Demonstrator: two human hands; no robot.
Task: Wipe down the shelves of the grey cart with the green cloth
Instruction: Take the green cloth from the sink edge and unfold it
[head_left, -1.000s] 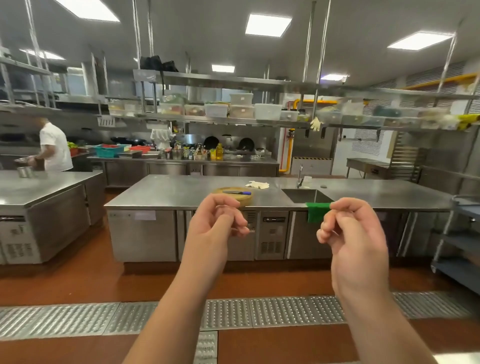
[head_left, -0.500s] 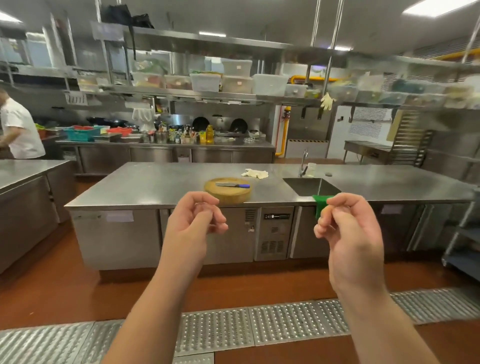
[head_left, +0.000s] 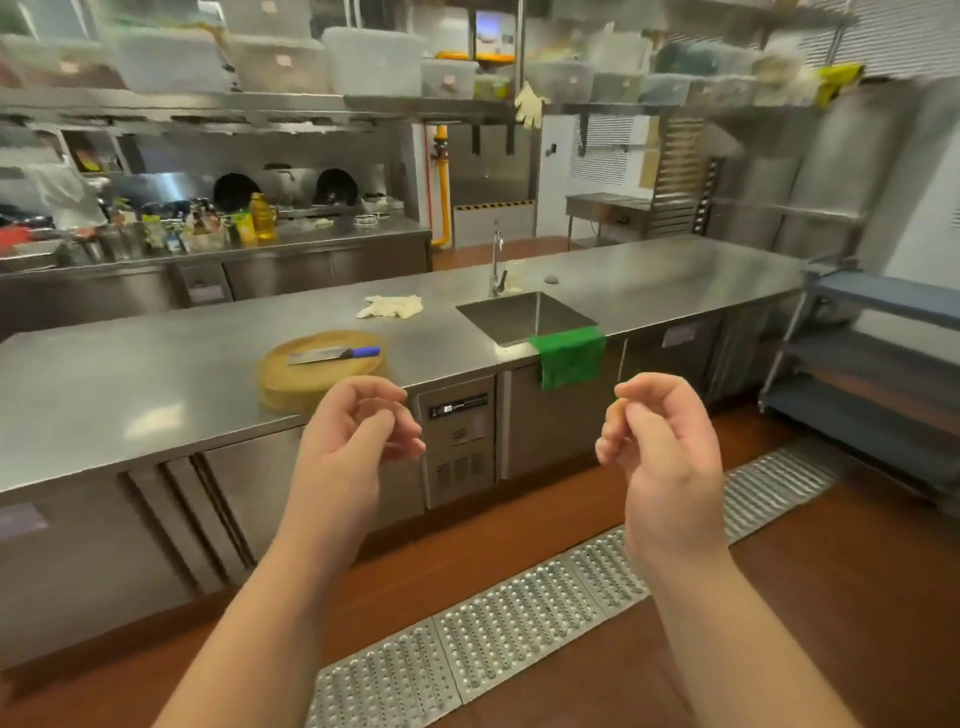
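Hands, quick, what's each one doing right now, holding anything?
Left hand: fingers loosely curled, holding nothing.
Right hand: fingers loosely curled, holding nothing; the green cloth hangs over the counter edge, untouched.

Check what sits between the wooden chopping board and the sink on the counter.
Head view: a pair of pale gloves on bare steel counter between the chopping board and sink.

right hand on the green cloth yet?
Apart. The head view shows the right hand held in the air with curled fingers, holding nothing, while the green cloth hangs over the counter edge by the sink.
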